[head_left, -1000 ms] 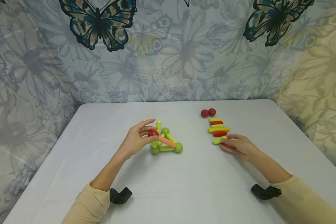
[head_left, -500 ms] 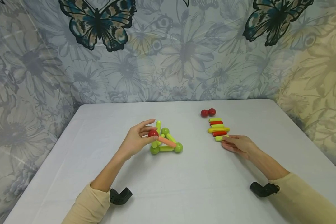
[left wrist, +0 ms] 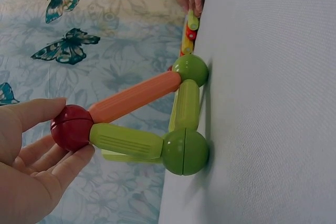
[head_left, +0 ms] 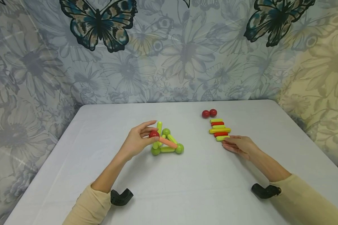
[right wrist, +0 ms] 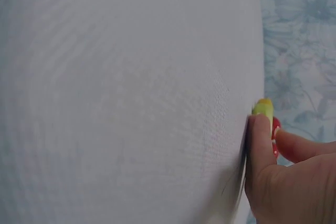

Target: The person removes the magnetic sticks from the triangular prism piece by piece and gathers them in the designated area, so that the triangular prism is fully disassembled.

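Evidently rod-picking is the current step, the left hand (head_left: 137, 140) gripping the red ball (head_left: 154, 134), the right hand (head_left: 240, 146) seemingly pinching a green rod (head_left: 221, 138) that next needs a clean lift.

On the table (head_left: 186, 190), ball-and-rod frame (head_left: 167, 149) stands left of the row of rods (head_left: 219, 131); two balls (head_left: 213, 112) lie behind that row.

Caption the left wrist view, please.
Left fingers hold a red ball, linked by an orange rod and a green rod to two green balls.
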Motion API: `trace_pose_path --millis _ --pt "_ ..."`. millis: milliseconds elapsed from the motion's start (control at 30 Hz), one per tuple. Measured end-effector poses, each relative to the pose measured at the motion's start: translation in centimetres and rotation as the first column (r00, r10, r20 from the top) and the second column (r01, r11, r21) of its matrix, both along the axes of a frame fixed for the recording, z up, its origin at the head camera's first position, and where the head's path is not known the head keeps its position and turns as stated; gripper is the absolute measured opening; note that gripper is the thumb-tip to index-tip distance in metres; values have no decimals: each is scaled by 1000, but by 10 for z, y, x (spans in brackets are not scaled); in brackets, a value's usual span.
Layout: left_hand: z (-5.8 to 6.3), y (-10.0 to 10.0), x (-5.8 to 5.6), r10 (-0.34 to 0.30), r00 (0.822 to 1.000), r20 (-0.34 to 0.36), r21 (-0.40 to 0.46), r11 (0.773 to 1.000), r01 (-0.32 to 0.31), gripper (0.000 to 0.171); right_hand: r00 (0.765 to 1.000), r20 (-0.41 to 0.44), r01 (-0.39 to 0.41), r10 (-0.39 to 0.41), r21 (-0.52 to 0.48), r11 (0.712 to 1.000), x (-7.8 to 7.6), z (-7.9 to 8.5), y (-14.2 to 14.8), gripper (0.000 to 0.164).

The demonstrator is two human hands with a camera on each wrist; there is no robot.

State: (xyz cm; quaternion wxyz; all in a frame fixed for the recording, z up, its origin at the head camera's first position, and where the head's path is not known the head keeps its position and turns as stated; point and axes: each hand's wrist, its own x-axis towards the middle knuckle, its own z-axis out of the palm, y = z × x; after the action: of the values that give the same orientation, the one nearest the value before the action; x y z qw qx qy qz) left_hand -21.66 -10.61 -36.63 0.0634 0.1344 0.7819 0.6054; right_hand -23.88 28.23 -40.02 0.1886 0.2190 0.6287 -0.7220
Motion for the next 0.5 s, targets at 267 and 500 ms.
trace_pose_path --millis 267,500 --pt "0 0 0 -1 1000 -10 -7 1000 1 58 999 -29 -13 14 9 1000 1 -2 1 68" --pt "0 0 0 -2 1000 -11 -10 1000 1 57 995 -89 -31 37 79 996 6 1 2 62"
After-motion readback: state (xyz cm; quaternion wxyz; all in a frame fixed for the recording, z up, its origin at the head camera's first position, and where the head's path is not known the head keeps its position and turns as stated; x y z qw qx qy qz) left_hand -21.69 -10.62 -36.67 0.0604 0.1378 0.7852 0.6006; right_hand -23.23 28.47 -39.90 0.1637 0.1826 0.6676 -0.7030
